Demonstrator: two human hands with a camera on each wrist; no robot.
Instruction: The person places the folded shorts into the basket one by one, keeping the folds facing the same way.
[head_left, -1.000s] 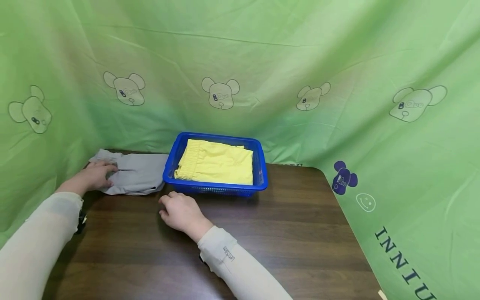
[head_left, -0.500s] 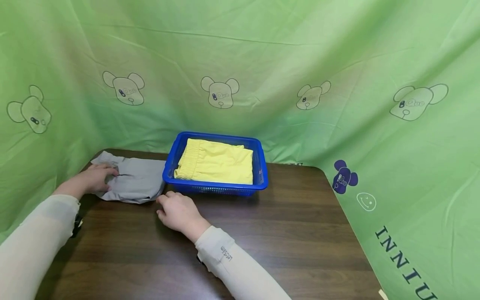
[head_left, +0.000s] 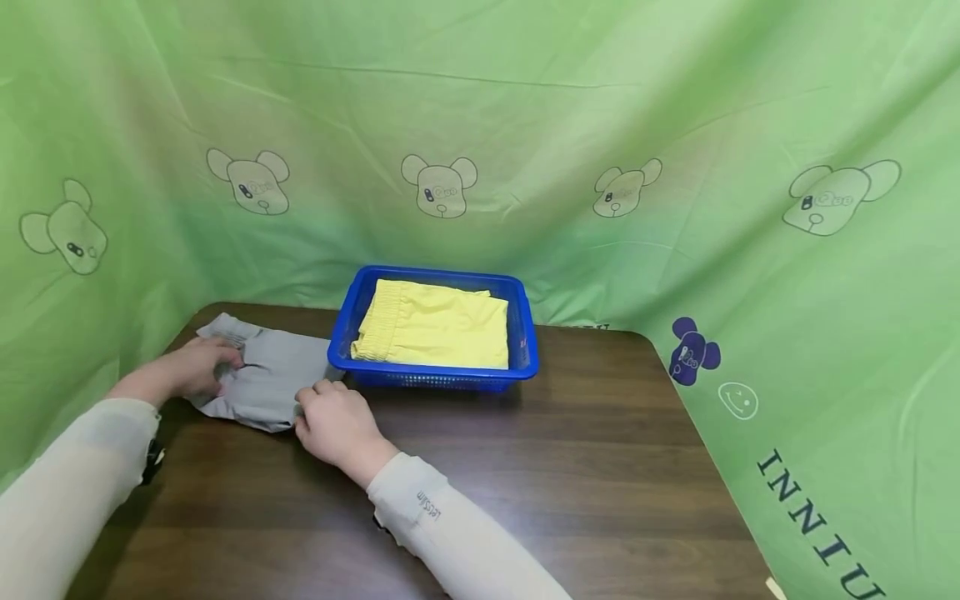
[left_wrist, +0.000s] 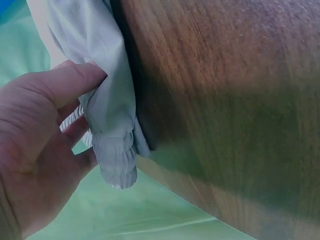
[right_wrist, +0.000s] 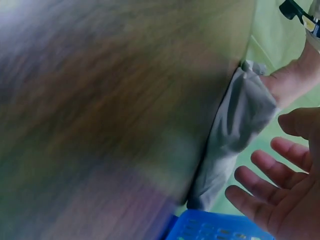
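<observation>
Folded grey pants with an elastic waistband lie on the table's left side, their right end beside the blue basket. My left hand pinches them near the waistband. In the left wrist view, the thumb presses on top of the grey cloth, with fingers behind it. My right hand is at the near right corner of the pants. From the right wrist view, its fingers are spread and relaxed beside the grey cloth, holding nothing.
The blue plastic basket stands at the back middle of the brown wooden table. Folded yellow pants with an elastic waistband lie inside it. A green curtain with printed bear heads hangs along the back and sides.
The grey pants have slid toward me, drawn by my left hand, and turned slightly. My right hand has shifted left and nearer, up to their corner. The basket stays put.
</observation>
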